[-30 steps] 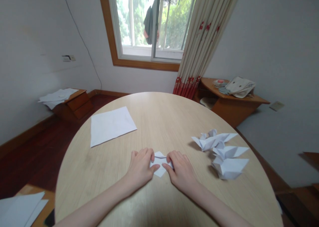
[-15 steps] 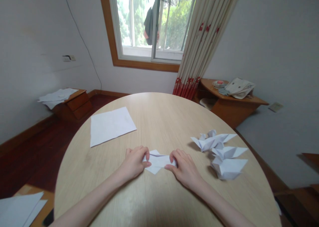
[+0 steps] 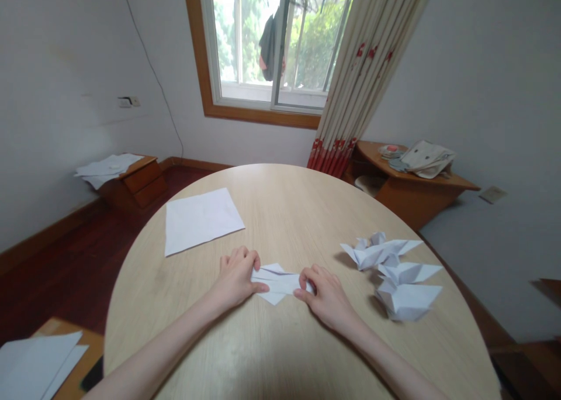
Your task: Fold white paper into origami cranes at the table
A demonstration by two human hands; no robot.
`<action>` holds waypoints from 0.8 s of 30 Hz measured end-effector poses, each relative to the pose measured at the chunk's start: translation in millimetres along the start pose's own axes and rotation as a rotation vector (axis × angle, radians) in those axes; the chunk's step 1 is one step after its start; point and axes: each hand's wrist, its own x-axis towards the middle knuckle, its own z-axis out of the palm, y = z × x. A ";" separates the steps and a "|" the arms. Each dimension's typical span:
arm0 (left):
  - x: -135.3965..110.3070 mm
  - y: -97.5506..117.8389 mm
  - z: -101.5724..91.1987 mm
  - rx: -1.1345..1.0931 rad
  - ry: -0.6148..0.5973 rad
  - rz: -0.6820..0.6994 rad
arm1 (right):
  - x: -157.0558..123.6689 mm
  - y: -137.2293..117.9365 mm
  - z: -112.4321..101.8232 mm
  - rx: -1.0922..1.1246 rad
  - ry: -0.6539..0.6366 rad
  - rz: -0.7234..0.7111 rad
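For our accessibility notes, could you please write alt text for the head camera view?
Two bare hands, the left hand and the right hand, rest on either end of a folded white paper on a round light-wood table. Several folded paper models lie to the right, and a flat white paper sheet lies farther away on the left.

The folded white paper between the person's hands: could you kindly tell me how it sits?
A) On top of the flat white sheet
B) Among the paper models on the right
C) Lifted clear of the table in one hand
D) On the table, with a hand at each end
D: the folded white paper lies on the round wooden table, with the left hand and right hand at its ends.
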 end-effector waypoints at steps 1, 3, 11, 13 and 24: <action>0.8 -0.9 0.3 0.009 0.005 -0.002 | 0.3 -0.5 -0.4 0.001 -0.003 0.006; 2.5 -2.8 1.1 0.021 0.008 -0.003 | 0.5 -1.4 -0.8 0.000 -0.005 0.018; 4.0 -6.9 6.8 -0.039 0.106 0.259 | -2.6 4.1 7.2 0.008 0.068 0.008; 5.6 -9.5 9.0 -0.117 0.066 0.489 | -3.1 7.3 8.2 0.025 0.103 -0.010; 1.8 -8.7 12.0 0.032 0.048 0.769 | -8.7 8.5 6.7 0.018 0.277 -0.224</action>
